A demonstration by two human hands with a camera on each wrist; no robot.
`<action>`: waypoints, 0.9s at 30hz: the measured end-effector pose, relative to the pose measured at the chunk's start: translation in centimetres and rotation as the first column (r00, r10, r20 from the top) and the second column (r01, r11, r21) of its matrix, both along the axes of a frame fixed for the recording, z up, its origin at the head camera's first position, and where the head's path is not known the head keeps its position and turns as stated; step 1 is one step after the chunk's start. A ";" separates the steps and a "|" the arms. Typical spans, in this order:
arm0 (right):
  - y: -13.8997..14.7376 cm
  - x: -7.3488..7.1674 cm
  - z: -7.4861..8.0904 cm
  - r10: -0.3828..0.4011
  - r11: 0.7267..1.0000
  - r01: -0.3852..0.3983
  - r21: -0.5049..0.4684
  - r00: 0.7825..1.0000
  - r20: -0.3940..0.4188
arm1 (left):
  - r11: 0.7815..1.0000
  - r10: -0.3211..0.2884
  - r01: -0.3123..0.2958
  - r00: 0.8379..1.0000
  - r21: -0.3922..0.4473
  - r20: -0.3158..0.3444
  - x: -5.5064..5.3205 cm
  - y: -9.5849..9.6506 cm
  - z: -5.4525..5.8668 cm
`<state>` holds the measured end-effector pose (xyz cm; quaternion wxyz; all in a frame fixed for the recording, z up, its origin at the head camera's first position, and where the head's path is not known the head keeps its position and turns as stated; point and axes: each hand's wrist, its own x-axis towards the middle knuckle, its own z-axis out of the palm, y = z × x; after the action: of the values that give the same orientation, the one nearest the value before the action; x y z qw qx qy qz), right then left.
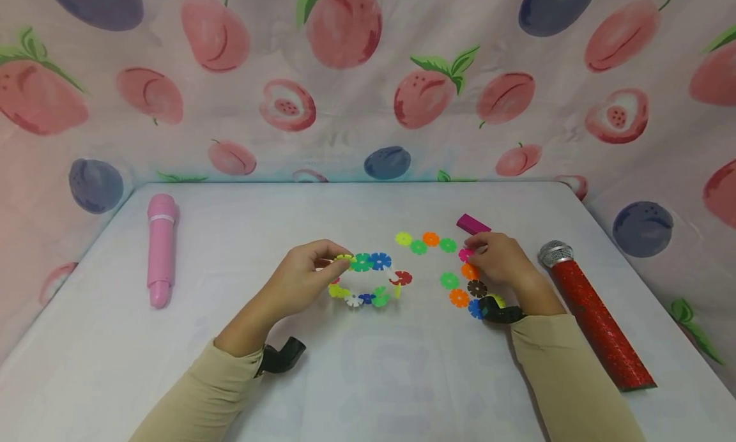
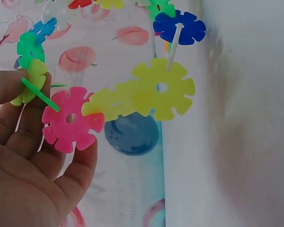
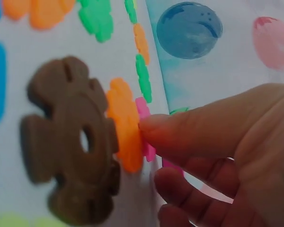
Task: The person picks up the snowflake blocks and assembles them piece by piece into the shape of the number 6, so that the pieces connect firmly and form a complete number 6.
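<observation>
My left hand (image 1: 305,277) pinches a yellow snowflake disc (image 2: 34,81) between thumb and fingers. That disc belongs to a loop of slotted plastic snowflake discs, held up over the table. A pink disc (image 2: 72,119) of the loop lies against the curled fingers, and a large yellow disc (image 2: 173,97), a blue disc (image 1: 380,260) and a red disc (image 1: 402,278) follow round it. On the right, my right hand (image 1: 499,261) has its thumb and fingers at a loose pink disc (image 1: 465,255). Beside that disc lie an orange disc (image 1: 469,272) and a brown disc (image 3: 68,142).
More loose discs curve across the table (image 1: 374,378), among them a green disc (image 1: 450,280) and a yellow disc (image 1: 404,238). A magenta block (image 1: 473,223) lies behind my right hand. A red glittery microphone (image 1: 598,320) rests at right, a pink microphone-shaped tube (image 1: 161,250) at left.
</observation>
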<state>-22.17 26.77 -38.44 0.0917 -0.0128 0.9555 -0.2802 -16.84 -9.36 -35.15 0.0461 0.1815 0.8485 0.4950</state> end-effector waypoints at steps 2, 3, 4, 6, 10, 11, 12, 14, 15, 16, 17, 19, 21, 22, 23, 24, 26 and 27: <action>-0.1 0.1 0.0 -0.001 1.000 0.001 -0.013 1.000 0.007 | 1.000 -0.002 0.002 1.000 -0.003 0.002 0.0 0.0 0.1; -0.1 0.1 0.0 0.000 1.000 0.000 -0.019 1.000 0.008 | 1.000 -0.002 0.002 1.000 -0.004 0.005 0.0 0.1 0.0; -0.1 0.1 -0.1 -0.002 1.000 0.002 -0.026 1.000 0.010 | 1.000 -0.002 0.002 1.000 -0.004 0.006 0.1 0.1 0.1; -0.1 0.1 -0.1 -0.001 0.999 0.001 -0.038 1.000 0.009 | 1.000 -0.002 0.002 1.000 -0.004 0.007 0.1 0.1 0.0; 0.0 0.1 -0.2 -0.009 0.999 0.009 -0.039 1.000 -0.005 | 1.000 0.000 0.000 1.000 -0.001 0.004 0.1 0.1 0.0; 0.0 0.1 -0.2 -0.011 0.999 0.010 -0.040 1.000 -0.009 | 1.000 -0.001 0.001 1.000 0.000 0.003 0.1 0.1 0.0; 0.1 0.1 -0.2 -0.012 0.999 0.012 -0.041 1.000 -0.013 | 1.000 -0.003 0.003 1.000 0.001 0.002 0.1 0.1 0.1; 0.2 0.1 -0.1 -0.008 0.999 0.007 -0.049 1.000 -0.025 | 1.000 -0.003 0.003 1.000 0.003 0.000 0.2 0.2 0.0; 0.3 0.1 0.0 -0.006 0.998 0.004 -0.055 0.999 -0.033 | 1.000 -0.004 0.004 1.000 0.006 -0.003 0.2 0.2 0.1; 0.3 0.1 0.1 -0.006 0.998 0.003 -0.065 0.999 -0.040 | 1.000 -0.005 0.005 1.000 0.007 -0.005 0.2 0.2 0.1; 0.2 0.2 0.3 -0.008 0.997 0.004 -0.078 0.998 -0.055 | 1.000 -0.004 0.004 1.000 0.006 -0.007 0.2 0.2 0.1; 0.1 0.4 0.7 -0.011 0.993 0.000 -0.114 0.995 -0.096 | 1.000 -0.003 0.003 1.000 0.005 -0.017 0.1 0.2 0.0; -0.3 0.7 1.3 -0.010 0.985 -0.015 -0.172 0.989 -0.145 | 1.000 0.000 0.000 1.000 0.002 -0.029 0.1 0.2 0.0; -0.5 0.8 1.6 -0.006 0.978 -0.030 -0.207 0.985 -0.173 | 1.000 0.001 -0.001 0.999 0.002 -0.033 0.1 0.2 0.0; -0.8 0.9 2.1 0.000 0.968 -0.051 -0.246 0.979 -0.204 | 1.000 0.002 -0.002 0.999 0.003 -0.035 0.1 0.2 0.0; -1.2 1.1 2.5 0.007 0.955 -0.075 -0.288 0.974 -0.228 | 1.000 0.002 -0.002 0.999 0.007 -0.033 0.1 0.2 0.0; -2.0 1.6 3.4 0.019 0.922 -0.120 -0.368 0.964 -0.266 | 1.000 0.003 -0.003 1.000 0.016 -0.020 0.1 0.1 0.1; -2.5 1.9 3.9 0.021 0.907 -0.138 -0.398 0.959 -0.283 | 1.000 0.004 -0.004 1.000 0.023 -0.008 0.1 0.1 0.1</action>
<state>-20.32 24.29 -34.59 -0.0338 -0.1096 0.8764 -0.4676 -16.72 -9.29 -35.05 0.0395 0.1823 0.8433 0.5040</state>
